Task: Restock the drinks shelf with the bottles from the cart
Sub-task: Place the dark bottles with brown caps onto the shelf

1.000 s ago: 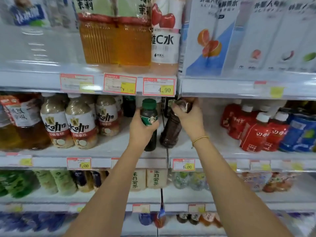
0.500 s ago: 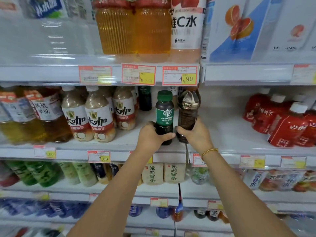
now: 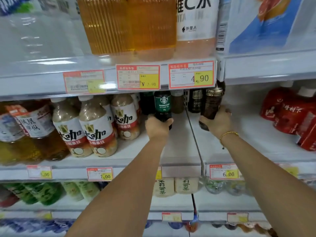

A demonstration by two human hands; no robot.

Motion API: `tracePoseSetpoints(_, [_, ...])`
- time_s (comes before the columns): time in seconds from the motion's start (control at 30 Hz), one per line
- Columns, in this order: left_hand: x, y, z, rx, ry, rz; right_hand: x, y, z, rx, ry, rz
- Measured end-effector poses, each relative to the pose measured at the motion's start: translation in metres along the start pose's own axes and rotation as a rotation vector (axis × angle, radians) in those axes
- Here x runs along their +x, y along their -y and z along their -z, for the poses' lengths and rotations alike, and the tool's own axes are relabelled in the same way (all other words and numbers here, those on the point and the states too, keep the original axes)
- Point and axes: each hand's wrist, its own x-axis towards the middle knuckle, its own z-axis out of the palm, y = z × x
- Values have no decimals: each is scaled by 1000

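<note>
Two bottles held on shelf (image 3: 179, 147): left hand (image 3: 158, 126), right hand (image 3: 217, 121).

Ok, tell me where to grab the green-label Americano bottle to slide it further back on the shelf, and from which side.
Grip the Americano bottle low on its dark body, below the green label, coming from the front. It stands upright on the shelf, dark bottles crowd behind it, and a price tag overhead hides its cap. The left hand already wraps that lower part.
</note>
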Motion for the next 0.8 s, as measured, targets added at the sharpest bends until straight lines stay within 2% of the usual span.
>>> tracePoseSetpoints(0.13, [13, 7, -3, 95, -31, -63, 0, -4, -6, -48, -77, -6])
tracePoseSetpoints(0.27, [23, 1, -9, 62, -81, -20, 4, -5, -11, -116, -113, -9])
tracePoseSetpoints(0.37, [26, 2, -14, 8, -88, 35, 7, -6, -11, -118, -101, 1])
tracePoseSetpoints(0.8, [50, 6, -40, 116, -140, 74, 20, -23, -8, -14, -16, 3])
